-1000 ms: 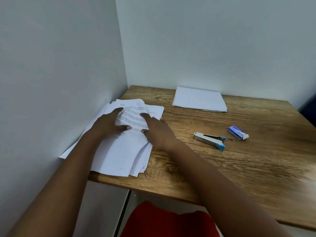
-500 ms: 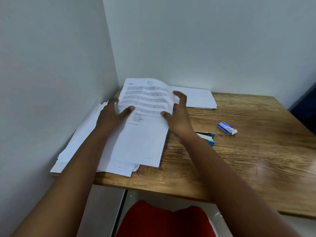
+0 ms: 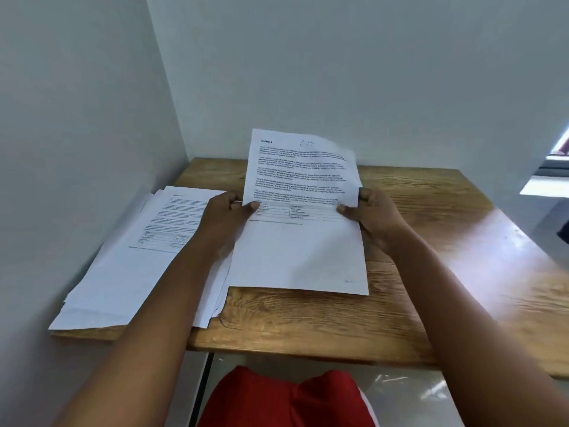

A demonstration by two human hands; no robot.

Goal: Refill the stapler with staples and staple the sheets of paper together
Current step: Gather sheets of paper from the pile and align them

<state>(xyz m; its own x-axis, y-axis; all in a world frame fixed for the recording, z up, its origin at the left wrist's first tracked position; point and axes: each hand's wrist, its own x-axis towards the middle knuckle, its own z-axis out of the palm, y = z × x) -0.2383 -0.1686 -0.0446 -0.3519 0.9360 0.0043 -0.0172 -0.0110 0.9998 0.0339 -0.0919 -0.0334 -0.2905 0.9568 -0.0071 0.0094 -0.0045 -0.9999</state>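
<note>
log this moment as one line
stage: gathering sheets | left hand: grips held sheets | right hand: grips same | pile: on table

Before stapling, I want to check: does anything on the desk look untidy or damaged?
Yes. The paper pile on the left is fanned out unevenly, overhanging the table edge. The lifted sheets' top right corner curls.

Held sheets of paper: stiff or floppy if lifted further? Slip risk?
Likely floppy: the held sheets bow, their top corner curling, though the left hand and right hand pinch both side edges. Probably light, as thumb pinches carry them. Sheets may slide apart: the pile on the table is already fanned.
</note>
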